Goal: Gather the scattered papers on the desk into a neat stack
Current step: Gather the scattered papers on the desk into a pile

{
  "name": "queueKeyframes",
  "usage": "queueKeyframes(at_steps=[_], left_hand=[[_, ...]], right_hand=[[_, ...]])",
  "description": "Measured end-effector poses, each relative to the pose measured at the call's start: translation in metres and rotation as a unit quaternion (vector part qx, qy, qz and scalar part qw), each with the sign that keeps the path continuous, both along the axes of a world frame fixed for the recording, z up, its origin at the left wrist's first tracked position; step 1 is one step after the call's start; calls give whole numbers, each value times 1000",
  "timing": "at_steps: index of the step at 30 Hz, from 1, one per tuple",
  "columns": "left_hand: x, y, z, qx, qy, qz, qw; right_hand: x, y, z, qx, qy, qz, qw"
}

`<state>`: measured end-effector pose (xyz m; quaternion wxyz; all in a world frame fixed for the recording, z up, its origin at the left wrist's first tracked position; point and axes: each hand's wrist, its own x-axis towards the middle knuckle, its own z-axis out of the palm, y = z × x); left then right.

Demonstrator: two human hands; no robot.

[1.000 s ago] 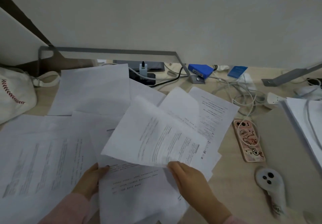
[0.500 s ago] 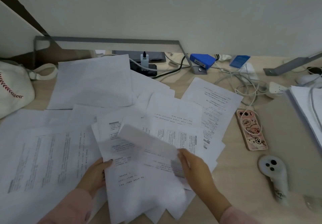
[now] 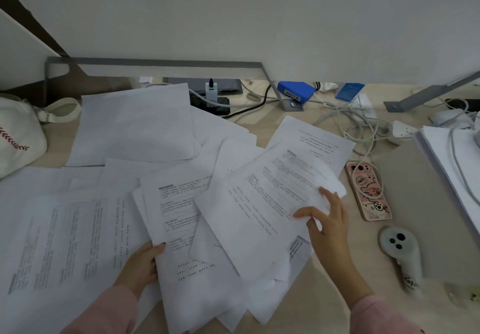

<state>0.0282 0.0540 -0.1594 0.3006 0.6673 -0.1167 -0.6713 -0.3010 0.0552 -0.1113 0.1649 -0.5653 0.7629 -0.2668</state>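
The right hand (image 3: 328, 226) pinches a printed sheet (image 3: 259, 203) by its right edge, between fingers (image 3: 329, 197) and thumb. The left hand (image 3: 140, 266) grips a second sheet (image 3: 181, 216) at its left edge, with the thumb on top and the other fingers hidden. Loose papers (image 3: 135, 126) overlap across the tabletop (image 3: 363, 245) — left and middle — with a phone (image 3: 368, 190) just right of them.

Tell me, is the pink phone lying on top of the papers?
No, the pink phone lies on the bare desk, off to the right of the papers.
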Motion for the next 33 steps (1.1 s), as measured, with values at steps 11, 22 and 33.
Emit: queueKeyframes(at_steps=[11,22,33], left_hand=[[-5,2,6,5,-32,9,999],[-9,3,27,16,-27,22,999],[1,2,25,-10,-81,-184,980]], right_hand=[[-18,17,-13,50,-18,25,998],[15,-19,2,18,-76,230,970],[64,-87,-2,152,-243,322,902]])
